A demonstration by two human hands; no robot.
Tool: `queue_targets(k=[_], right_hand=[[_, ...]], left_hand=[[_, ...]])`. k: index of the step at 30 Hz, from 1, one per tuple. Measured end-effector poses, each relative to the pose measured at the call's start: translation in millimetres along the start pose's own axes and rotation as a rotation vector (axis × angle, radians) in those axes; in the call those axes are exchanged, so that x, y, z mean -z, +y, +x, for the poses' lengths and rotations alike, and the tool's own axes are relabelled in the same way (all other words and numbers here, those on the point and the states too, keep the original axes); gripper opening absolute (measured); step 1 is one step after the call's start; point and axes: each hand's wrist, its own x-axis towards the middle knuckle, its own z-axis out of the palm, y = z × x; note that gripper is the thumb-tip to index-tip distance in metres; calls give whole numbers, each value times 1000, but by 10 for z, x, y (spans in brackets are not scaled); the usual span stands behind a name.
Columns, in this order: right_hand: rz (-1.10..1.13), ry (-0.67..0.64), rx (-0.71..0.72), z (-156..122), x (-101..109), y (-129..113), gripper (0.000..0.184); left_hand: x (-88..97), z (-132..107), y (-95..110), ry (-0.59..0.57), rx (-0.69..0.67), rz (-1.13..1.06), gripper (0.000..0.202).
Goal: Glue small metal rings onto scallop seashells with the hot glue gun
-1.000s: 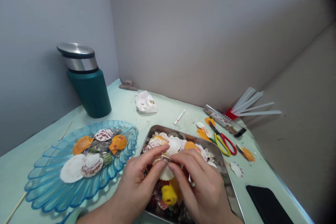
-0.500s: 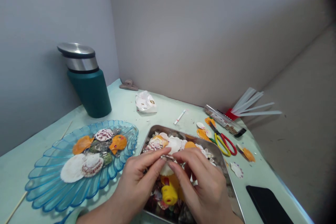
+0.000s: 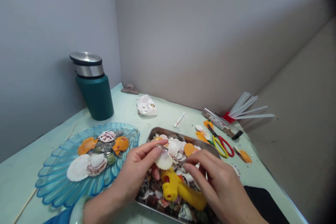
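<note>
Bearings are taken from the middle of the tray, twelve o'clock pointing away from the wearer. The left hand (image 3: pixel 136 168) pinches a pale, fan-shaped white scallop shell (image 3: pixel 164 161) between thumb and fingers, above the tray's left half; a small dark item at these fingertips is too small to identify. The right hand (image 3: pixel 220 178) is curled over the right side, apart from the shell, thumb and forefinger narrowly spaced; whether it grips anything cannot be told. Beneath lies a yellow plastic tool with a tubular nose and curved handle (image 3: pixel 187 193), on mixed loose shells (image 3: pixel 174 147) in the rectangular silver metal tray (image 3: pixel 181 134).

At four o'clock is a flat black rectangular object (image 3: pixel 265 203), partly behind the right forearm. At nine sits a translucent blue scalloped dish (image 3: pixel 54 185) bearing orange, white and speckled shells (image 3: pixel 77 168). At two are scissors with red and yellow handles (image 3: pixel 215 135). Farther out, a slim white marker (image 3: pixel 179 120) lies at twelve, and a crumpled white wrapper (image 3: pixel 146 105) at eleven. Between ten and eleven stands a teal bottle with a silver lid (image 3: pixel 96 96).
</note>
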Motion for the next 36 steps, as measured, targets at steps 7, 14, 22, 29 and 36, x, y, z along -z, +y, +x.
queue_targets(k=[7,14,22,29,36], right_hand=[[-233,-224,-6,-220,-150,-35,33],[-109,-254,-5,-345,-267,130,33],[630,0,-426,-349,164,397,38],[1099,-28,-496,-157,106,108,37],[647,-153,-401,-88,74,136,37]], left_hand=[[-32,-4,66,40,-24,22,36],[-20,12,113,44,3,-46,31],[13,51,82,17,61,-128,32],[14,57,64,6,69,-134,32],[-16,53,95,10,124,-181,34]])
